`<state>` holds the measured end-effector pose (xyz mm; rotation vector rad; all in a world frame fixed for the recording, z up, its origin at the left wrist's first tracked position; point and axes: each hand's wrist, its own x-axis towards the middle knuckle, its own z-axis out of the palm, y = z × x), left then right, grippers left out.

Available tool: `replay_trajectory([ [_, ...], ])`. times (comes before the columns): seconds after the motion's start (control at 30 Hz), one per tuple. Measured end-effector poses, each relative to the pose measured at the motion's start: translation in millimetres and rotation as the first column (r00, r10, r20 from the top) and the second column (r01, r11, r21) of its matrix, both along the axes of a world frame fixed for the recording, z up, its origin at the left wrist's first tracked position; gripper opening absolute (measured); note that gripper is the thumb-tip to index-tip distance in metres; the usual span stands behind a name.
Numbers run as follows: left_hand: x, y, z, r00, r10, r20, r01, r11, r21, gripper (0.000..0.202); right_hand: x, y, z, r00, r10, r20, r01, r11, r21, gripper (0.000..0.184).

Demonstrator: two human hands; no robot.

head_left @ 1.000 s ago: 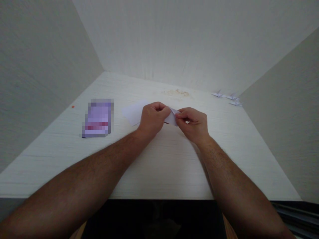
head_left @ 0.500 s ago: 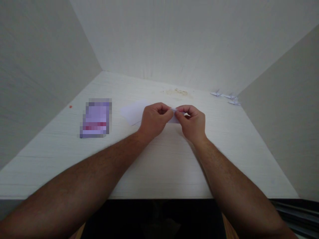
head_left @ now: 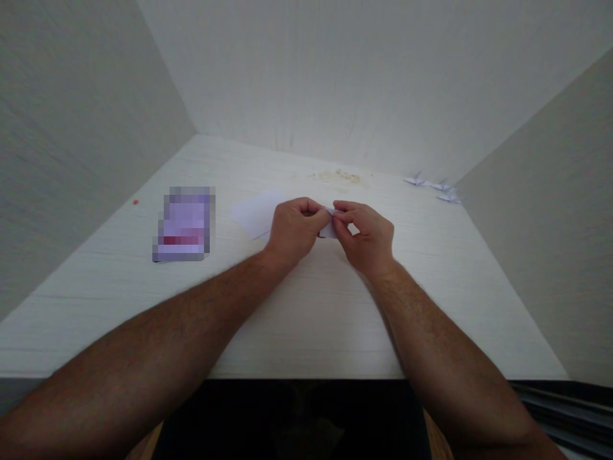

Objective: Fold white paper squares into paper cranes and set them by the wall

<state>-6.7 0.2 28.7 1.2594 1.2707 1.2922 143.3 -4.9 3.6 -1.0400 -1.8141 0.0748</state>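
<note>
Over the middle of a white desk (head_left: 306,319), my left hand (head_left: 293,229) and my right hand (head_left: 366,236) meet, both closed in a pinch on a small folded piece of pale lilac paper (head_left: 329,229). Most of that paper is hidden between the fingers. A flat sheet of the same pale paper (head_left: 256,213) lies on the desk just left of my left hand.
A blurred purple pack (head_left: 184,223) lies on the desk to the left. Several small folded paper figures (head_left: 433,186) sit in the far right corner. Walls close the desk on the left, back and right. A faint stain (head_left: 338,176) marks the back.
The folded paper has been drawn in between the fingers and shows less. My right hand has shifted slightly left, toward my left hand. The view has drifted a little.
</note>
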Motion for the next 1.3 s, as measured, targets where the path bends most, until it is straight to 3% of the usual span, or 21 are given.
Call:
replay_trajectory([
  [0.17,0,3,-2.2,0.998,0.010,0.055,-0.010,1.000,0.001,0.008,0,-2,1.6,0.998,0.033,-0.053,-0.033,0.999,-0.003,0.013],
  [0.47,-1,10,-6.1,0.970,-0.034,0.240,0.039,0.999,-0.019,0.013,-1,-2,-2.1,0.946,0.049,-0.319,-0.103,0.983,-0.155,0.014],
  [0.77,0,10,-7.9,0.941,-0.034,0.336,0.060,0.996,-0.067,0.013,-2,-3,-1.5,0.943,0.082,-0.322,-0.138,0.978,-0.156,0.012],
  [1.1,-1,12,-10.7,0.959,-0.035,0.281,0.047,0.998,-0.036,0.012,0,1,-6.1,0.894,0.149,-0.422,-0.245,0.952,-0.184,0.011],
  [1.23,-3,12,-11.2,0.979,-0.064,0.192,0.057,0.997,0.042,0.013,-4,-1,1.8,0.834,0.087,-0.545,-0.298,0.902,-0.311,0.004],
  [1.3,-4,13,-11.9,0.978,-0.115,0.172,0.102,0.991,0.084,0.015,-4,0,4.3,0.787,0.030,-0.616,-0.325,0.869,-0.373,0.012],
])
